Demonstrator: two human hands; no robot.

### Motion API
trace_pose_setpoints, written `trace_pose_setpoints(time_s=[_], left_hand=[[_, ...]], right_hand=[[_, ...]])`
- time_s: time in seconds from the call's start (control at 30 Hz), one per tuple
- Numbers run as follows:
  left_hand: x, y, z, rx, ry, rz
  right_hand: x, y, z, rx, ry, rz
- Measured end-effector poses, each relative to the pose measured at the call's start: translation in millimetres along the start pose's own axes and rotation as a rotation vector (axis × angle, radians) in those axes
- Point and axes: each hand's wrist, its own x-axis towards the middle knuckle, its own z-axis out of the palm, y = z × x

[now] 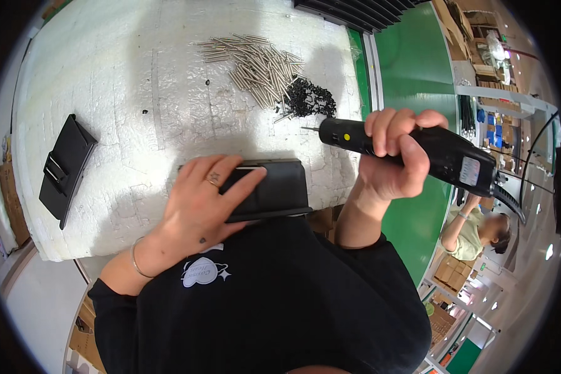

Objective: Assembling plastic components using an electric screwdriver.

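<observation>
My right hand (397, 149) is wrapped round a black corded electric screwdriver (445, 153), raised over the right edge of the work surface. Its thin bit (310, 128) points left, near the screws and apart from them. With fingers and thumb, my left hand (202, 193) grips a black rectangular housing (277, 190) lying at the near edge, close against my body. The fingers hide the housing's left part. Beyond lie a pile of long silver pins (258, 68) and, touching it, a heap of small black screws (311, 98).
A similar black part (65, 168) with a raised bracket lies at the left of the white padded surface (118, 81). Black ribbed pieces (361, 12) sit at the far right. Beyond a green surface (414, 68), another person (474, 234) is at right. A cable (511, 202) trails from the screwdriver.
</observation>
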Motion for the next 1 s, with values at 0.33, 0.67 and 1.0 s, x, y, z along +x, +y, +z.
trace_pose_setpoints(time_s=[0.33,0.67,1.0], left_hand=[[48.3,-14.6,-5.8,-0.038,0.224,0.140],[104.6,-26.2,11.3,-0.124,0.372,0.264],[80.9,-3.5,-5.8,-1.717,-0.032,-0.453]], right_hand=[[-1.7,9.1,7.2,-0.006,0.009,0.027],[1.7,-18.2,4.4,0.090,-0.115,-0.122],[-0.9,-43.8,15.2,0.175,-0.200,-0.148]])
